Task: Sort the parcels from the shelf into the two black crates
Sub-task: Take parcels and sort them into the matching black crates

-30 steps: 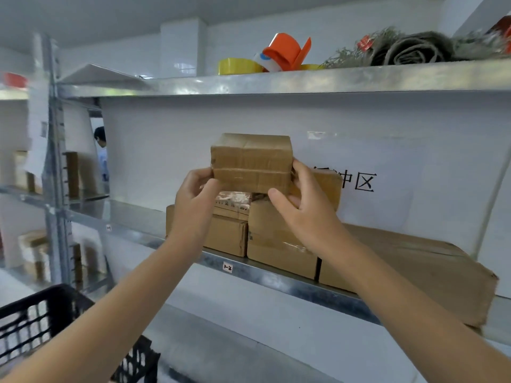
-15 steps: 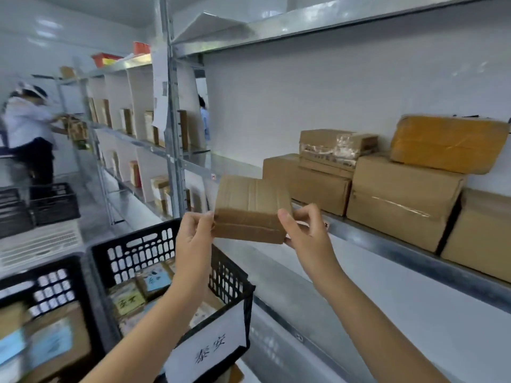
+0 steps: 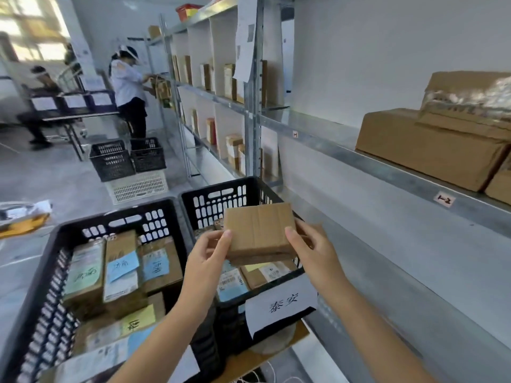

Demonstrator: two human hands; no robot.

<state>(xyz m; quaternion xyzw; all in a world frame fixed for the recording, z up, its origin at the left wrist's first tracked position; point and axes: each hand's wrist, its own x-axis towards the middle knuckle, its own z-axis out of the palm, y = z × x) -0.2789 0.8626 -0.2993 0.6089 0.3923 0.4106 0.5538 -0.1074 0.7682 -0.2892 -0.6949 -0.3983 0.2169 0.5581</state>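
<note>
Both hands hold one brown parcel (image 3: 260, 232) above the right black crate (image 3: 210, 194). The left hand (image 3: 206, 254) pinches its left edge; the right hand (image 3: 312, 251) grips its right edge. The left black crate (image 3: 110, 219) stands alongside, touching.

Bright window glare, blurred, warped edges

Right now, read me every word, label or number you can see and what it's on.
"泰安": white sign on the front of the right crate.
"1-2", or near it: small tag on the shelf edge.
Coloured slips on parcels in the left crate: handwriting too blurred.
Barcode labels in the right crate: too small.
</note>
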